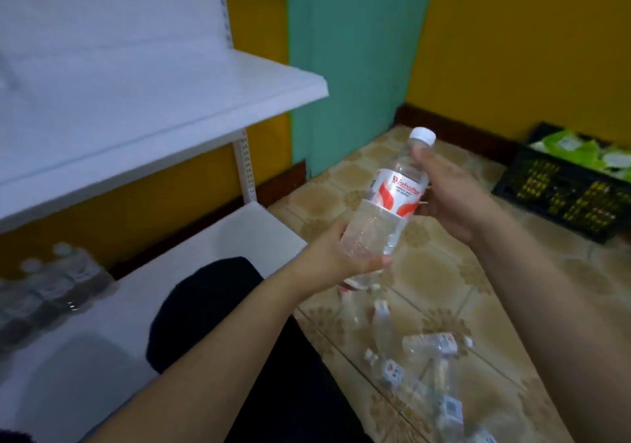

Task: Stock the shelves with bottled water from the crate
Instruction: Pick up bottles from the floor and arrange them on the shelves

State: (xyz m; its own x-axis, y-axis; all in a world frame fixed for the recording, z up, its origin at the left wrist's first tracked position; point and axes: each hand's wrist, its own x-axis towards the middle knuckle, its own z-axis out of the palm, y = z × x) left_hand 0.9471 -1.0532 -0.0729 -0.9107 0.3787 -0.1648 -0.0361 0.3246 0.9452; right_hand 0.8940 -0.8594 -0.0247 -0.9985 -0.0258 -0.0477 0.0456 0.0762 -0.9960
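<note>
I hold one clear water bottle (pixel 386 210) with a white cap and a red-and-white label, tilted in the air above the floor. My left hand (pixel 345 255) cups its base from below. My right hand (pixel 450 193) grips its neck and label from the right. Several more bottles (pixel 54 282) stand on the white bottom shelf (pixel 191 272) at the far left. Other bottles in torn plastic wrap (pixel 423 357) lie on the tiled floor below my arms. A black crate (pixel 563 190) sits at the right by the wall.
A white upper shelf (pixel 136 108) juts out at the left, with bare room on top. My dark-clothed knee (pixel 205 309) lies over the bottom shelf's front. The crate holds green packets (pixel 587 149). Yellow and green walls close off the back.
</note>
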